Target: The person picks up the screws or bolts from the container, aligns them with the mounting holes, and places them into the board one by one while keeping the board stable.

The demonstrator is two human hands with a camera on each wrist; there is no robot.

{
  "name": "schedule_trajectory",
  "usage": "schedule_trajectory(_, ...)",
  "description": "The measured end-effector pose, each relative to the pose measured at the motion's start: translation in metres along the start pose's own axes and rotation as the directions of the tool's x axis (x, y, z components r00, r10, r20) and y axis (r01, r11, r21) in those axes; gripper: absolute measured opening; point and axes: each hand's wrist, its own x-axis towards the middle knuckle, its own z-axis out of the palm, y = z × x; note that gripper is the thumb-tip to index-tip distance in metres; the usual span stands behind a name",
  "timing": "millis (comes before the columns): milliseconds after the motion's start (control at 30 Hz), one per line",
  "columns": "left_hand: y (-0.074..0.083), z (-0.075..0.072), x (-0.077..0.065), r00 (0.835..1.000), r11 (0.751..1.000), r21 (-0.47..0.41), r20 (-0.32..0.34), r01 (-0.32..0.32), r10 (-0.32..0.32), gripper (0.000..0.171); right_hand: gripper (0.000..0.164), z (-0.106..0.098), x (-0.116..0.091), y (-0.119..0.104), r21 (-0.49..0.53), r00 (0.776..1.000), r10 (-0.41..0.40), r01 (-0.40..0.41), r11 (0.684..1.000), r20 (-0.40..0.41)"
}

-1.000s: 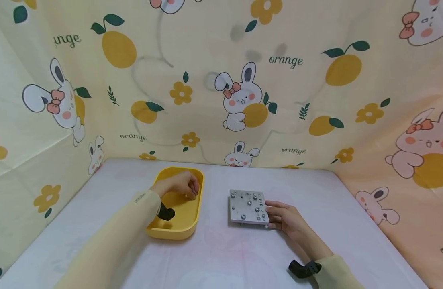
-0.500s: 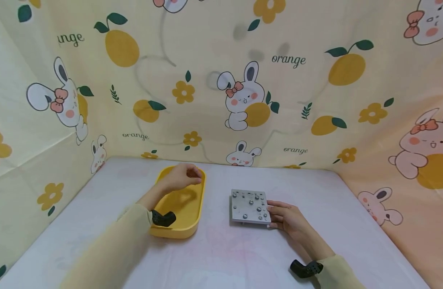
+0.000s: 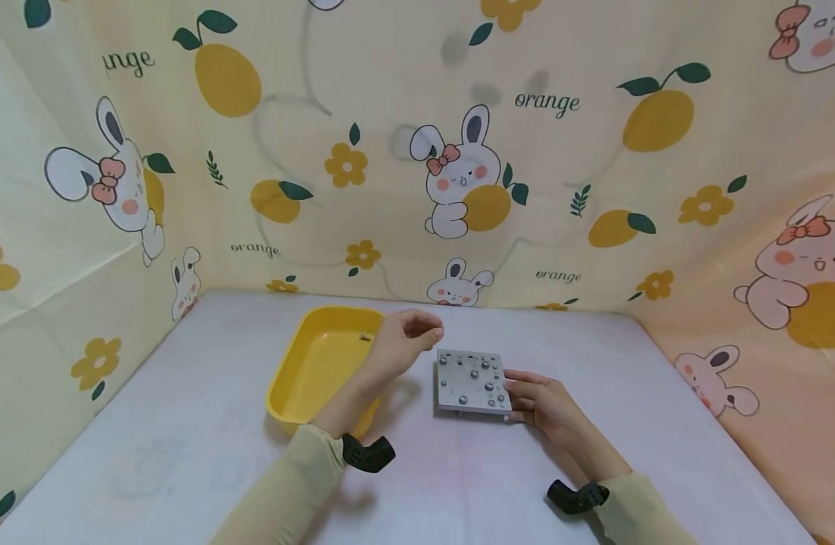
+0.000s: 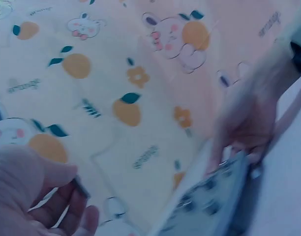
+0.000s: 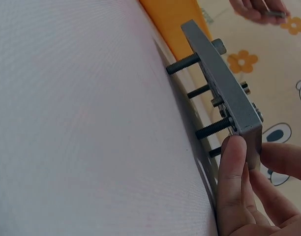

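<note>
A square grey metal plate (image 3: 456, 387), fitted with several bolts, stands slightly raised over the white table. My right hand (image 3: 546, 409) grips its right edge; in the right wrist view the thumb and fingers pinch one corner (image 5: 255, 142), and threaded bolt ends (image 5: 213, 128) stick out beneath. Between the plate and a yellow bin, my left hand (image 3: 398, 344) is held in the air. It pinches a small dark metal rod (image 4: 80, 188) between thumb and fingers, too blurred to tell its exact kind. Another small metal piece (image 3: 366, 337) lies inside the bin.
The yellow bin (image 3: 318, 371) stands on the table (image 3: 151, 424) left of the plate, partly hidden by the left forearm. A patterned cloth (image 3: 383, 76) encloses the back and sides. Each wrist carries a black camera mount (image 3: 369, 454).
My left hand has risen out of the yellow bin and moved right toward the plate, with the small metal rod pinched. The right hand and plate have stayed in place.
</note>
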Motion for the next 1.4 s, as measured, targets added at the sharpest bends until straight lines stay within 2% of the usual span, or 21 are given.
schedule_trajectory(67, -0.001, 0.013, 0.002, 1.000, 0.999, -0.036, 0.000, 0.009, -0.009, 0.013, 0.048, 0.000, 0.001, -0.001, 0.002, 1.000, 0.000, 0.000, 1.000, -0.005)
schedule_trajectory(233, -0.016, 0.040, 0.007, 0.999, 0.998, -0.032, -0.008, 0.049, -0.049, 0.009, 0.049, 0.000, 0.001, -0.004, 0.003, 1.000, 0.010, -0.010, 1.000, -0.011)
schedule_trajectory(400, -0.039, 0.057, 0.012, 0.995, 0.997, -0.036, -0.063, 0.070, -0.072, 0.008, 0.050, -0.001, -0.001, -0.004, 0.007, 1.000, 0.013, -0.013, 1.000, -0.008)
schedule_trajectory(500, -0.046, 0.063, 0.014, 0.991, 0.996, -0.054, -0.109, 0.066, -0.072, 0.007, 0.051, 0.000, -0.001, -0.004, 0.006, 1.000, 0.012, -0.012, 1.000, -0.007)
schedule_trajectory(667, -0.052, 0.069, 0.017, 0.983, 0.996, -0.068, -0.170, 0.065, -0.076, 0.006, 0.051, 0.000, 0.000, -0.004, 0.014, 1.000, 0.011, -0.010, 1.000, -0.015)
schedule_trajectory(933, -0.066, 0.069, 0.020, 0.978, 0.996, -0.048, -0.190, 0.074, -0.082, 0.005, 0.051, 0.000, -0.001, -0.004, 0.016, 1.000, 0.014, -0.013, 1.000, -0.013)
schedule_trajectory(1067, -0.073, 0.069, 0.022, 0.981, 0.997, -0.059, -0.184, 0.058, -0.068, 0.005, 0.051, 0.000, -0.001, -0.003, 0.015, 1.000, 0.010, -0.009, 1.000, -0.016)
schedule_trajectory(1267, -0.079, 0.066, 0.023, 0.987, 0.993, -0.108, -0.141, 0.056, -0.071, 0.006, 0.050, 0.000, 0.000, -0.003, 0.011, 1.000, 0.011, -0.011, 1.000, -0.024)
schedule_trajectory(1400, -0.079, 0.067, 0.022, 0.989, 0.994, -0.083, -0.126, 0.067, -0.077, 0.006, 0.047, -0.001, -0.001, -0.003, 0.013, 0.999, 0.019, -0.019, 1.000, -0.033)
